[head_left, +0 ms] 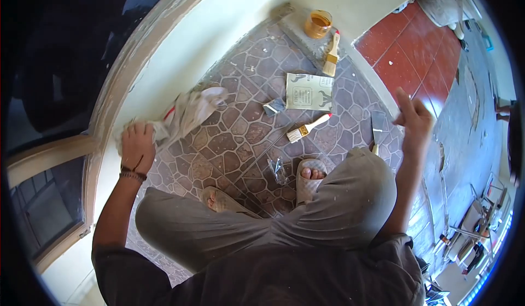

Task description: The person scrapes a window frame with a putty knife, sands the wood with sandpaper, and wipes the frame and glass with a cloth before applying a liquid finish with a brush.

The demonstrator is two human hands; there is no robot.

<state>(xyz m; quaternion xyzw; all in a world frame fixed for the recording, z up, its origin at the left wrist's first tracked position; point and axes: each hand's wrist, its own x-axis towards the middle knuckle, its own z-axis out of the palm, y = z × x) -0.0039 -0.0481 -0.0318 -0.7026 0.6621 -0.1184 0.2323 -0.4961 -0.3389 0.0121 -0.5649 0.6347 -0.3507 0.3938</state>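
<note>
My left hand (136, 146) presses a pale rag (192, 110) against the low wall beside the wooden window frame. Its fingers are bent over one end of the cloth, and the rest trails onto the stone-patterned floor. Held up above my right knee, my right hand (414, 117) has the index finger stretched out and other fingers curled, with nothing visible in it. Below it on the floor lies a putty knife (377, 123). Between my feet and the wall corner are a paintbrush (309, 128), a printed sandpaper sheet (309, 92) and a small dark folded piece (274, 106).
A jar of brown liquid (318, 24) stands on the ledge in the corner, with a second paintbrush (331, 57) lying near it. Crumpled clear plastic (278, 170) is by my sandals. Red tiles (407, 46) begin past the ledge. Tools and boards (473, 227) lie far right.
</note>
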